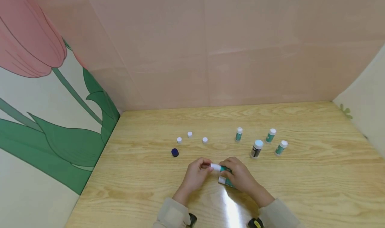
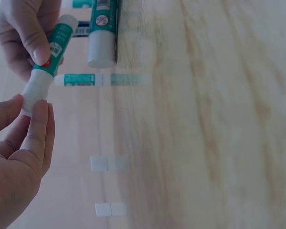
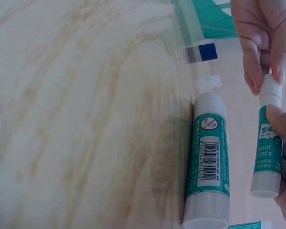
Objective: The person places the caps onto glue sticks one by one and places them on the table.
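Both hands meet on one slim glue stick (image 3: 268, 152) with a teal label, held above the table. My left hand (image 1: 195, 176) pinches its white cap end (image 2: 35, 90) between thumb and fingers. The teal body is gripped by my right hand (image 1: 239, 174), thumb laid along the label in the right wrist view. Whether the cap sits fully on, I cannot tell. Just below the right hand, a thicker glue stick (image 3: 208, 157) lies on its side, its barcode showing in the right wrist view; the hand partly hides it in the head view.
Right of the hands stand three teal glue sticks (image 1: 239, 134) and a wider dark-labelled one (image 1: 256, 149), all upright. Left of them, three small white caps (image 1: 190, 134) and a dark blue cap (image 1: 175, 152) rest on the wood-grain table (image 1: 135, 174). A pink-beige wall closes the back.
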A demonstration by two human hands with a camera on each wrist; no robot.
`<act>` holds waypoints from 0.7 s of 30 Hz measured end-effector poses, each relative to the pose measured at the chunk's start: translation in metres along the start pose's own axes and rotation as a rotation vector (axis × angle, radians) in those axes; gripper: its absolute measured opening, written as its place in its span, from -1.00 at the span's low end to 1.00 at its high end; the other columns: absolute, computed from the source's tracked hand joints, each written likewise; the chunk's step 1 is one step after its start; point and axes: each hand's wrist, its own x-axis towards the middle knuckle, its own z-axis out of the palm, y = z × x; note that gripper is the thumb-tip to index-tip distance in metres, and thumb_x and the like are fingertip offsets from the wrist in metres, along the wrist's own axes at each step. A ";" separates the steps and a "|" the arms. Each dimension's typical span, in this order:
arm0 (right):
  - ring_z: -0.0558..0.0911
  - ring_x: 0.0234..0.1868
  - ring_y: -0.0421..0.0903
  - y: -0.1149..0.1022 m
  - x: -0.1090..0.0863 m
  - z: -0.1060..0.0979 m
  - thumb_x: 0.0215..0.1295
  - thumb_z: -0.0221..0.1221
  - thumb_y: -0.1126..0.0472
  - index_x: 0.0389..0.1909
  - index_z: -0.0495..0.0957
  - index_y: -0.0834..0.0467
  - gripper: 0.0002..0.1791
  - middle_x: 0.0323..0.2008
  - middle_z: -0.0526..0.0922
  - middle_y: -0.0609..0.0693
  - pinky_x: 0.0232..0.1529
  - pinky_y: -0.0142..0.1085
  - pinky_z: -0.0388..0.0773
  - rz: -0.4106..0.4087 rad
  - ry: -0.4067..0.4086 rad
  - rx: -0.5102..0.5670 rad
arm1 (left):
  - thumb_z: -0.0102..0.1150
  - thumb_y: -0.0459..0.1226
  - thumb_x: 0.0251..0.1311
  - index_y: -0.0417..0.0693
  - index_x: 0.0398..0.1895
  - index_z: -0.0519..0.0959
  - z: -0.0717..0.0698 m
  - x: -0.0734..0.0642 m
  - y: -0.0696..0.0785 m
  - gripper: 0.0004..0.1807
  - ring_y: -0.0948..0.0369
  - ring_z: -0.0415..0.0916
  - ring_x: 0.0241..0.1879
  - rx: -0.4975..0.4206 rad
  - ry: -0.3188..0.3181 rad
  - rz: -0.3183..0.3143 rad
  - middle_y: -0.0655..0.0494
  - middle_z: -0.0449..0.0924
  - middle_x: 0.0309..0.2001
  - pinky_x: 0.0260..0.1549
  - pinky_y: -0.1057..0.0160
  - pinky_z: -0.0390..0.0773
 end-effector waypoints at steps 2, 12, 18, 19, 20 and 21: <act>0.41 -0.37 -0.20 0.000 0.000 0.000 -0.23 0.32 0.41 -0.36 0.55 0.27 -0.71 -0.41 0.49 -0.08 -0.42 -0.40 0.43 -0.022 0.013 -0.014 | 0.11 -0.35 0.05 -0.24 -0.25 0.49 0.000 0.000 0.000 -0.82 0.31 0.41 -0.35 -0.002 0.003 -0.003 0.12 0.48 -0.34 -0.39 0.43 0.45; 0.41 -0.37 -0.19 -0.001 0.001 0.000 -0.28 0.33 0.43 -0.38 0.55 0.28 -0.69 -0.42 0.49 -0.06 -0.42 -0.39 0.44 -0.095 0.046 -0.047 | 0.13 -0.37 0.03 -0.24 -0.29 0.50 0.001 -0.001 0.004 -0.84 0.32 0.41 -0.38 -0.028 0.024 -0.043 0.14 0.48 -0.38 -0.42 0.44 0.45; 0.41 -0.37 -0.19 -0.001 0.001 -0.001 -0.28 0.33 0.45 -0.36 0.55 0.30 -0.68 -0.41 0.49 -0.06 -0.41 -0.40 0.44 -0.089 0.030 -0.039 | 0.13 -0.35 0.03 -0.22 -0.30 0.51 0.000 0.001 0.004 -0.84 0.32 0.42 -0.41 -0.036 0.025 -0.062 0.15 0.48 -0.41 -0.43 0.43 0.46; 0.41 -0.36 -0.19 -0.001 0.001 -0.001 -0.28 0.33 0.45 -0.36 0.55 0.30 -0.67 -0.41 0.49 -0.06 -0.40 -0.40 0.44 -0.086 0.026 -0.040 | 0.13 -0.35 0.03 -0.22 -0.30 0.51 0.000 0.001 0.004 -0.84 0.32 0.42 -0.41 -0.037 0.023 -0.063 0.14 0.48 -0.41 -0.43 0.42 0.46; 0.42 -0.36 -0.19 -0.001 0.001 -0.001 -0.28 0.33 0.45 -0.36 0.55 0.30 -0.67 -0.41 0.49 -0.06 -0.40 -0.40 0.44 -0.086 0.024 -0.040 | 0.12 -0.35 0.04 -0.22 -0.29 0.51 0.000 0.001 0.004 -0.84 0.31 0.43 -0.41 -0.036 0.020 -0.065 0.14 0.48 -0.41 -0.43 0.42 0.46; 0.42 -0.36 -0.19 -0.001 0.001 -0.001 -0.28 0.32 0.46 -0.35 0.55 0.30 -0.67 -0.41 0.49 -0.06 -0.40 -0.40 0.44 -0.086 0.020 -0.041 | 0.12 -0.36 0.04 -0.23 -0.29 0.51 0.000 0.001 0.003 -0.84 0.31 0.43 -0.41 -0.039 0.016 -0.068 0.14 0.48 -0.40 -0.42 0.42 0.46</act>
